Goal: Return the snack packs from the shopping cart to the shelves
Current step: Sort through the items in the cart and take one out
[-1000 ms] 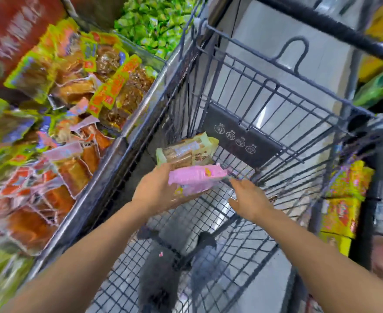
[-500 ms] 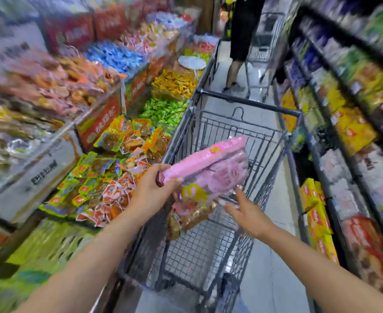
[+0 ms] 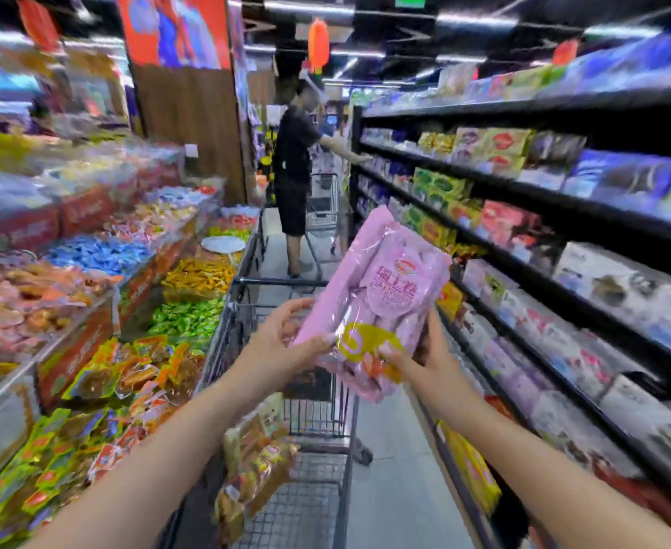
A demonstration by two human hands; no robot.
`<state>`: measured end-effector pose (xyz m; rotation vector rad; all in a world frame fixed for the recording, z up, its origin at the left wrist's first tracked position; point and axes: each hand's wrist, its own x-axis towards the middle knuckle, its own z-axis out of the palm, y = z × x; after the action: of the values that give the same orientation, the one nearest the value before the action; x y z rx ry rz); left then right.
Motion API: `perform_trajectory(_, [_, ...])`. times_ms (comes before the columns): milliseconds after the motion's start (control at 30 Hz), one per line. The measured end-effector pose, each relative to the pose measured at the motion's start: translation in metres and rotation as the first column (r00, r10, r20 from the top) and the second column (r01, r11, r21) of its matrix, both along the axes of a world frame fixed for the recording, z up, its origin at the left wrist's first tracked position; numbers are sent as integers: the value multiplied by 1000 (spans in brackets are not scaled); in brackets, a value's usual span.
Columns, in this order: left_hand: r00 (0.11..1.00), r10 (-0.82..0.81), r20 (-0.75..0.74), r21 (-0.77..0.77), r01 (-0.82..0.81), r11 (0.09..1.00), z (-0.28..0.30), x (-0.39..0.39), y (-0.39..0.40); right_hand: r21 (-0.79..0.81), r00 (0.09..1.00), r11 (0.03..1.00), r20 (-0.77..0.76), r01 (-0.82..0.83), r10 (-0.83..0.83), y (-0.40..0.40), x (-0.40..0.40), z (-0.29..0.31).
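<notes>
Blurred supermarket shelves [image 3: 563,200] are running along the aisle from 1 to 4 o'clock, their labels unreadable. At centre, the left hand [image 3: 282,338] is pinching the lower edge of a pink snack pack [image 3: 381,295] while the right hand [image 3: 425,362] is gripping its bottom corner, holding it tilted above the shopping cart [image 3: 318,425]. More snack packs [image 3: 258,465] are lying in the cart at 6 o'clock, partly hidden by the left forearm. Another shopper [image 3: 294,180] is standing at 12 o'clock, blocking the aisle beyond.
</notes>
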<state>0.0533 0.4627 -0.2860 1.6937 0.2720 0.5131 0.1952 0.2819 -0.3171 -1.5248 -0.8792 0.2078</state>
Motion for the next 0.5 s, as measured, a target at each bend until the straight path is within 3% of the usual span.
perform_trajectory(100, [987,-159,-24,131,161,978,23,13,-39,62,998,996,32,57,-59,-53,0,19])
perform_trajectory(267, [951,-302,66,159,289,944,40,38,-134,67,975,975,46,213,-217,-156,-8,38])
perform_trajectory(500, [893,-430,132,166,408,898,23,57,-292,-80,885,886,138,458,-445,-328,-49,41])
